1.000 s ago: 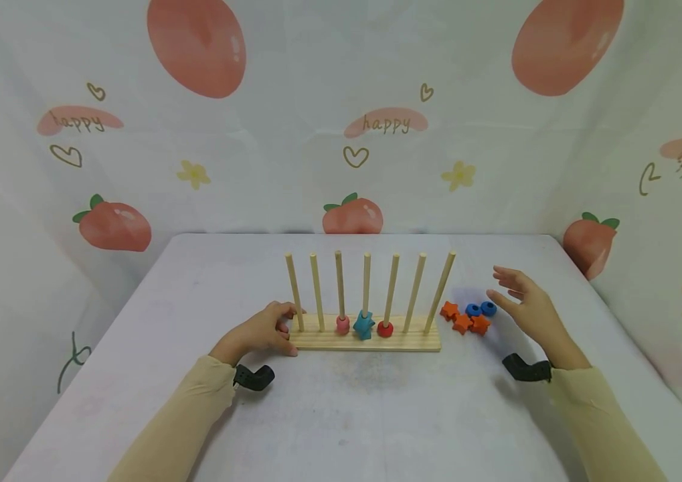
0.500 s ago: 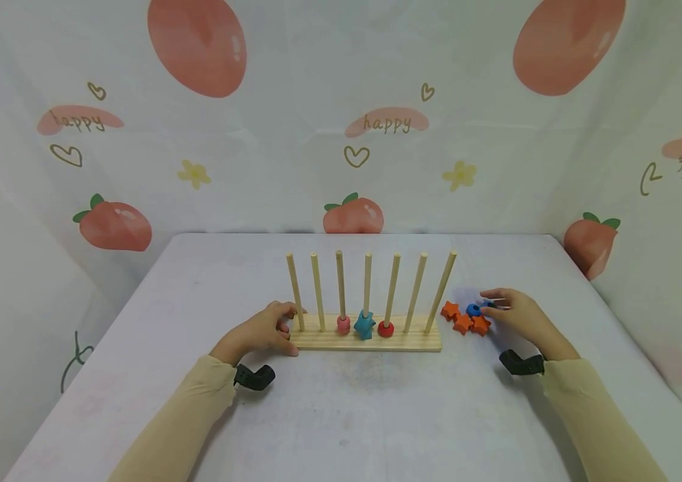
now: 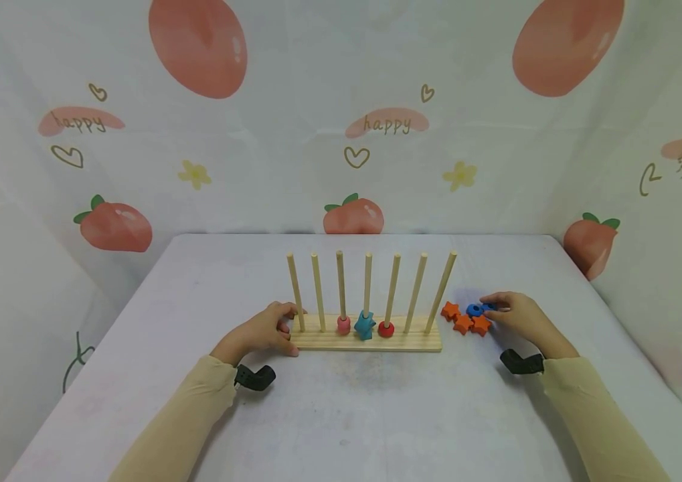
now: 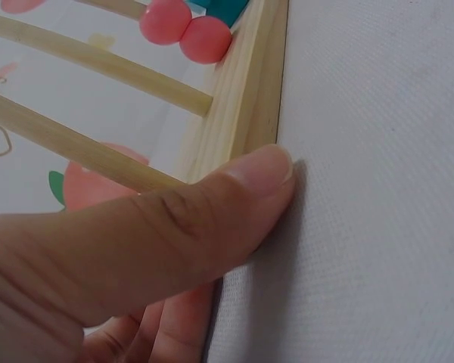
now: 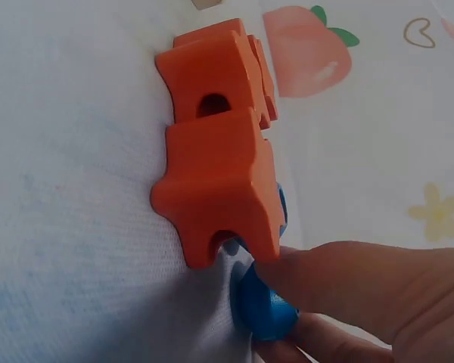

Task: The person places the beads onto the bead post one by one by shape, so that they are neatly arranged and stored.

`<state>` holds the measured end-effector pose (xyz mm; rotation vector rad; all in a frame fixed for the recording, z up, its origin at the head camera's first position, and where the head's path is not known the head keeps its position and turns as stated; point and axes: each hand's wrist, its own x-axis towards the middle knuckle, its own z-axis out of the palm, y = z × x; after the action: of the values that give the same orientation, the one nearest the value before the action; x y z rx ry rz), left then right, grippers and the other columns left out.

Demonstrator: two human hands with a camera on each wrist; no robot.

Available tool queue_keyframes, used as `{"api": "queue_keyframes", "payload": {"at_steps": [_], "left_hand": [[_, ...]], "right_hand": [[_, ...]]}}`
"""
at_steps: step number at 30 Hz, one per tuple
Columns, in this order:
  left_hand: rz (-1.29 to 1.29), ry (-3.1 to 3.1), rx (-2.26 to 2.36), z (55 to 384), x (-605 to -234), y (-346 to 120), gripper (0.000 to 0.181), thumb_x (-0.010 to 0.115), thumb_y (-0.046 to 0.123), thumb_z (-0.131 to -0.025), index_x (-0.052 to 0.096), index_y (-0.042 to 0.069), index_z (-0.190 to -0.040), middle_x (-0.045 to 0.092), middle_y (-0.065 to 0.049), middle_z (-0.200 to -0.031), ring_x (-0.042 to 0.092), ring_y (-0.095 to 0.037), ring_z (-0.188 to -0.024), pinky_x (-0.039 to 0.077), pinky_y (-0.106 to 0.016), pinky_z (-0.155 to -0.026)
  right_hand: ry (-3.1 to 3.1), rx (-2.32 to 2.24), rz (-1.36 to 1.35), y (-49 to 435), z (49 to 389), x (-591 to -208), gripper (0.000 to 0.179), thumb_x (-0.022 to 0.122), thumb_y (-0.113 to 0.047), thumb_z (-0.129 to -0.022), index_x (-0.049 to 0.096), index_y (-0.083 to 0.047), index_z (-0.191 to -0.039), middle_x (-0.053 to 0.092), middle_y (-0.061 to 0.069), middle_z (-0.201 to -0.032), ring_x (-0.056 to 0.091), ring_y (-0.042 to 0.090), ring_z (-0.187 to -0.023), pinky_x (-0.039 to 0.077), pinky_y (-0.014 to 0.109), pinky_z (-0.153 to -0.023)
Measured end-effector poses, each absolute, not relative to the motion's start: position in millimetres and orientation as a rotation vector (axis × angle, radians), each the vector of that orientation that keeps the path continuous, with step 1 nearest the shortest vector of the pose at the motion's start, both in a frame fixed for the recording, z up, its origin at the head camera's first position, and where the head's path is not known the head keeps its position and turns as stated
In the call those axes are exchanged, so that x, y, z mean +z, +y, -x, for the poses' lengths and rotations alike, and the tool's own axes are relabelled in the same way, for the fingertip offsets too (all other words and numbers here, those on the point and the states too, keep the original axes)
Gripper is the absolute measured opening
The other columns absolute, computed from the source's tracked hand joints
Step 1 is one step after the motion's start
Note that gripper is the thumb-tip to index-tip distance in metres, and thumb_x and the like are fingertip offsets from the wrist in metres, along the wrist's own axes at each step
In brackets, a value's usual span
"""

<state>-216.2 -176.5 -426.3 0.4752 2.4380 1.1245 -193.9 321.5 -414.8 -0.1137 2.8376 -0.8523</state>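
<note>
My left hand [image 3: 258, 331] grips the left end of a wooden base [image 3: 328, 343] that bears a row of upright pegs. In the left wrist view the thumb [image 4: 212, 208] presses on the base's front edge. Threaded low on three middle pegs are a pink bead [image 3: 343, 325], a teal knobbly bead [image 3: 365, 326] and a red bead [image 3: 385, 329]. Right of the base, my right hand [image 3: 527, 325] pinches a blue bead [image 5: 263, 308] between thumb and fingers, down at the table. The fingers partly hide this bead.
Three orange star beads [image 3: 463, 325] lie close together between the base and my right hand. A second blue bead [image 3: 474, 310] sits beside them. The white-covered table [image 3: 341, 415] ends at a printed cloth backdrop [image 3: 280, 167].
My right hand has come down and left from above the table and taken hold of the rightmost blue bead. My left hand stays on the base.
</note>
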Motion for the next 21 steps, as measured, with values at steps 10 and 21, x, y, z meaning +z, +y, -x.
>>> {"api": "queue_keyframes", "payload": {"at_steps": [10,21], "left_hand": [[-0.496,2.433,1.140,215.5,-426.2,-176.1,0.072,0.088,0.002,-0.063,0.055,0.004,-0.127,0.041,-0.014,-0.112,0.044,-0.020,-0.085,0.041,-0.032,-0.073],[-0.492,2.431,1.138,216.3,-427.3,-176.8,0.073,0.089,0.003,-0.063,0.055,0.004,-0.128,0.041,-0.014,-0.111,0.044,-0.021,-0.085,0.041,-0.031,-0.072]], "right_hand": [[2.854,-0.828,0.113,320.5,195.1,-415.2,0.035,0.063,-0.012,-0.091,0.061,0.005,-0.122,0.061,0.028,-0.119,0.057,0.045,-0.108,0.050,0.052,-0.087],[2.940,-0.875,0.034,319.3,189.0,-407.1,0.043,0.064,-0.023,-0.093,0.058,0.002,-0.128,0.057,0.029,-0.123,0.056,0.044,-0.110,0.050,0.052,-0.086]]}}
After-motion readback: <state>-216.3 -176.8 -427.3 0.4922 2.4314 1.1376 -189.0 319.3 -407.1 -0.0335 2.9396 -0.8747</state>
